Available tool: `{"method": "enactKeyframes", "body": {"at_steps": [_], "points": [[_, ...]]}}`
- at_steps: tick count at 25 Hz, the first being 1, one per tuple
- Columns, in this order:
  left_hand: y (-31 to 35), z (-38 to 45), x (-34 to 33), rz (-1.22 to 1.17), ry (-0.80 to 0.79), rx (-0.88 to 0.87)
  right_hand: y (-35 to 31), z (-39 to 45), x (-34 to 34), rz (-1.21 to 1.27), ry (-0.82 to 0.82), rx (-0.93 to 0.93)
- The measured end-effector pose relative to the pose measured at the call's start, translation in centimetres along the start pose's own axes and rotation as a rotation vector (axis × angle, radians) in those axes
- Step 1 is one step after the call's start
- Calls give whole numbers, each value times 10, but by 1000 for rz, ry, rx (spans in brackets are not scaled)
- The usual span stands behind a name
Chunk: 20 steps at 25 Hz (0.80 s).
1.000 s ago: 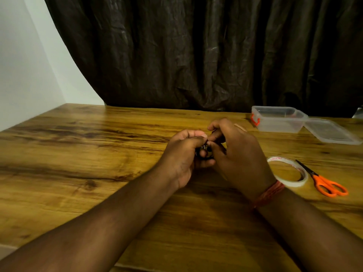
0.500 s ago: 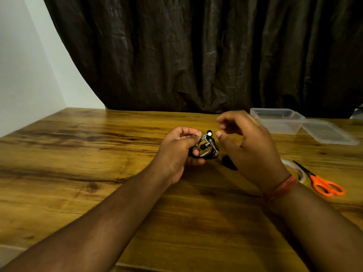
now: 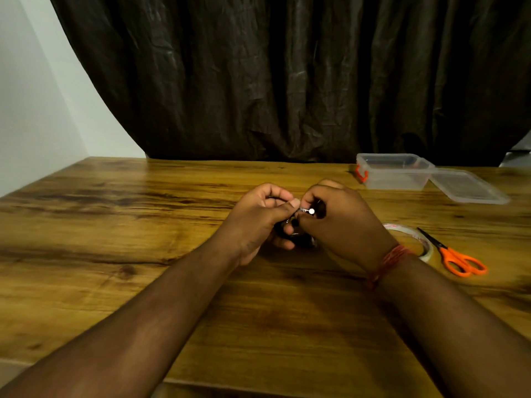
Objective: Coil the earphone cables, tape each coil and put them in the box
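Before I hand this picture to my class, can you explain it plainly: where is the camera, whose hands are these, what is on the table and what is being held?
The camera sits on a person's head, looking down at their own hands. The left hand and right hand together grip a small black earphone coil. On the wooden table, to the right, lie a tape roll and orange scissors. Further back stand a clear open box and its lid.

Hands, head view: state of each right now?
Left hand: fingers curled, gripping the earphone coil.
Right hand: fingers pinching the same coil.
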<state>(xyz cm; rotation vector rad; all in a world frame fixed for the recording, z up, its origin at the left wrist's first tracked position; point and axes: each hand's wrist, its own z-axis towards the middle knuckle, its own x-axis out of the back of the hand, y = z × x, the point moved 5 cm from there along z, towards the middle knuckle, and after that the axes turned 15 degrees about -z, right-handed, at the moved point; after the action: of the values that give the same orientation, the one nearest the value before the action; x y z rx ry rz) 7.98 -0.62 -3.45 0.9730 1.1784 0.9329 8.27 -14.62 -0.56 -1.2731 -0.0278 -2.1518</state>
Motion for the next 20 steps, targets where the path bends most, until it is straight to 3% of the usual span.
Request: {"method": "enactKeyframes", "body": {"at_steps": [6, 9, 14, 17, 20], "points": [[13, 6, 13, 395, 96, -100, 18, 4, -20, 38, -51, -277], [15, 11, 21, 423, 98, -80, 15, 3, -28, 60, -27, -336], [14, 16, 39, 523, 114, 1, -1, 2, -32, 0, 39, -224], [9, 14, 43, 702, 149, -30, -10, -3, -38, -18, -35, -48], [5, 16, 43, 713, 204, -69, -10, -4, -44, -29, -117, -11]]}}
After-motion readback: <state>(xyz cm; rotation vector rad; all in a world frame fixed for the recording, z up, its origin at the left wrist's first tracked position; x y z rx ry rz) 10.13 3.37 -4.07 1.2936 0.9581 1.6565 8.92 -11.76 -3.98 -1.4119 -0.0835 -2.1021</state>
